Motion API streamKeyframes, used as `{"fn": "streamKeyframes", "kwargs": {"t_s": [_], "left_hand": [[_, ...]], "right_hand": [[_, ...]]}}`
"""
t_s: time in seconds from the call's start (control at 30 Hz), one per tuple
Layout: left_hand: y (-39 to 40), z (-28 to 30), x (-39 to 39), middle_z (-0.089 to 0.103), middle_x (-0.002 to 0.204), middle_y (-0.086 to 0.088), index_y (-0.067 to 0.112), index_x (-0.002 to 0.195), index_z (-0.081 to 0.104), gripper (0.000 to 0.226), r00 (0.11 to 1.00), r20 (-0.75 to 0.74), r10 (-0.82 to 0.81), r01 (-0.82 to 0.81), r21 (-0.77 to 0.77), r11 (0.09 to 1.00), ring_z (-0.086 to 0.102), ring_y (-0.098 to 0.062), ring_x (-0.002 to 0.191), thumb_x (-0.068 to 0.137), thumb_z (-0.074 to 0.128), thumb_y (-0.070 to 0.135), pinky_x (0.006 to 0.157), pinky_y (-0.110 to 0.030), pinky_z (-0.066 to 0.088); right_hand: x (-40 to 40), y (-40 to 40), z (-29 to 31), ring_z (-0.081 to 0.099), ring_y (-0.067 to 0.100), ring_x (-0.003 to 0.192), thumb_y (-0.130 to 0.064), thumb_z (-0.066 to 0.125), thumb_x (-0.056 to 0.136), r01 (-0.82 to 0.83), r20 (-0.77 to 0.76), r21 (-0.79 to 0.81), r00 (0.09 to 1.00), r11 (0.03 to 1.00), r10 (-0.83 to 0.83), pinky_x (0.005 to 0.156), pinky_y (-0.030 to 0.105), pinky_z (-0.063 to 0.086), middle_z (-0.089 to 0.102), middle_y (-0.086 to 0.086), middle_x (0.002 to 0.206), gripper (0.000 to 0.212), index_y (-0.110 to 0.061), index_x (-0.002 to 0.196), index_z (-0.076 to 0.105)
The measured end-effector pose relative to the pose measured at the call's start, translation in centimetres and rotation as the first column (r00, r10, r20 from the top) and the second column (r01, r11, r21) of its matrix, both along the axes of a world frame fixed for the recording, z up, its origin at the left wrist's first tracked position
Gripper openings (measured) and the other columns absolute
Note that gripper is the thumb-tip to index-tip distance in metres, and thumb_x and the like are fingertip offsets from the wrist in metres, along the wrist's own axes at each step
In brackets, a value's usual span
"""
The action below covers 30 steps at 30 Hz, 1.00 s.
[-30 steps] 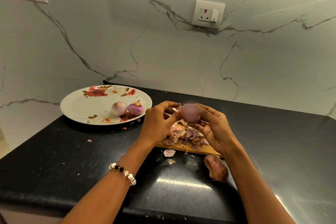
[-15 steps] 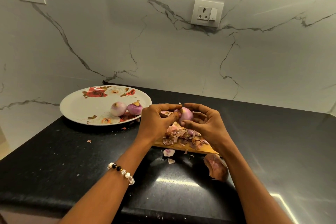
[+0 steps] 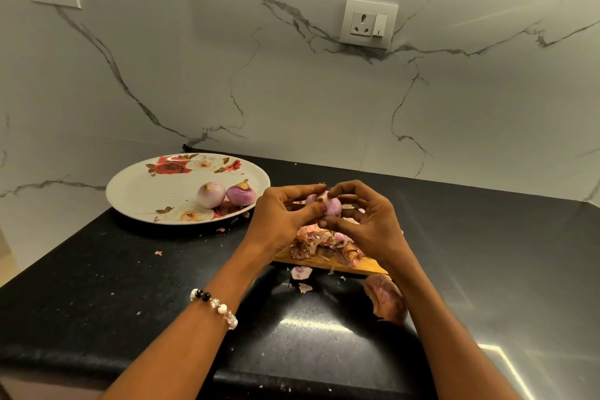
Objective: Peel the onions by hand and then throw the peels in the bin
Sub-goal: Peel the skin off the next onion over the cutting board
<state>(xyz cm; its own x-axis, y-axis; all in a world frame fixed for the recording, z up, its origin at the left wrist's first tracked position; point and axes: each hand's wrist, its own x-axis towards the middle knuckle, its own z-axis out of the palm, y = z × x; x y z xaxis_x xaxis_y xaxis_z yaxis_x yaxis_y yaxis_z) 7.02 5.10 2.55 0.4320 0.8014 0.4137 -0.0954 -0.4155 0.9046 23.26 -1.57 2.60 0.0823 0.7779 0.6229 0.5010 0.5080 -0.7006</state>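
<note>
Standing by the counter:
Plate: a round white plate (image 3: 136,191) with red rose prints sits at the back left of the counter; two peeled onions (image 3: 211,194) lie on it side by side, touching, one pale, one purple.
Board: a wooden cutting board (image 3: 354,265) carries a heap of dry, papery peels (image 3: 319,243).
Hands: the left hand (image 3: 282,217) and right hand (image 3: 367,221) both curl round one small purple onion (image 3: 331,204), held just above the board, fingertips pinching at its top.
Counter: black speckled stone (image 3: 97,286), glossy, scattered with skin flakes; a larger brown peel (image 3: 386,300) lies just in front of the board.
Wall: white marble with grey veins, two sockets (image 3: 368,23).
Wrist: a beaded bracelet (image 3: 214,304) on the left.
</note>
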Motion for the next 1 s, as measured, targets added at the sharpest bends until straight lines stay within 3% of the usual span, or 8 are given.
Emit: {"fn": "streamKeyframes", "kwargs": {"t_s": [0.27,0.47,0.63,0.73,1.0], "left_hand": [[-0.4,-0.1,0.0,0.071,0.111,0.002,0.019,0.111,0.071,0.042,0.997,-0.071,-0.025,0.030,0.067,0.997,0.065,-0.008,0.104,0.072,0.072,0.032,0.091,-0.033,0.054],[0.0,-0.5,0.1,0.069,0.114,-0.001,0.019,0.114,0.069,0.030,0.990,-0.142,0.014,0.007,0.148,0.989,0.063,-0.010,0.108,0.084,0.071,0.015,0.094,-0.032,0.052],[0.1,-0.4,-0.1,0.068,0.117,0.000,0.020,0.115,0.068,0.032,0.985,-0.171,0.037,-0.003,0.195,0.981,0.062,-0.010,0.111,0.083,0.071,0.016,0.094,-0.023,0.051],[0.1,-0.4,0.0,0.068,0.116,-0.001,0.021,0.115,0.068,0.032,0.986,-0.163,0.021,0.009,0.181,0.984,0.062,-0.008,0.110,0.083,0.070,0.018,0.094,-0.025,0.051],[0.4,-0.4,0.2,0.069,0.115,0.001,0.018,0.115,0.069,0.033,0.994,-0.109,0.020,-0.005,0.134,0.991,0.063,-0.010,0.109,0.082,0.071,0.015,0.094,-0.035,0.053]], "right_hand": [[1.1,0.1,0.0,0.066,0.011,0.089,-0.025,0.082,0.070,0.068,0.217,0.074,0.973,0.995,-0.083,0.073,0.026,0.057,0.066,-0.003,0.096,0.028,-0.011,0.090,0.068],[1.5,0.3,-0.2,0.067,0.013,0.081,-0.009,0.083,0.071,0.102,0.233,0.096,0.965,0.990,-0.122,0.072,0.035,0.058,0.067,-0.002,0.092,0.017,-0.007,0.084,0.072],[1.1,0.5,-0.2,0.063,0.008,0.085,-0.008,0.084,0.069,0.111,0.258,0.108,0.956,0.988,-0.136,0.072,0.019,0.053,0.065,-0.004,0.091,0.016,-0.012,0.079,0.072],[1.2,0.4,-0.2,0.065,0.008,0.083,-0.005,0.083,0.070,0.101,0.243,0.120,0.962,0.988,-0.128,0.072,0.017,0.053,0.066,0.003,0.090,0.015,-0.006,0.078,0.072],[1.0,0.2,0.0,0.068,0.011,0.083,-0.020,0.077,0.073,0.092,0.163,0.129,0.980,0.987,-0.113,0.074,0.026,0.058,0.069,0.001,0.092,0.018,-0.010,0.087,0.072]]}}
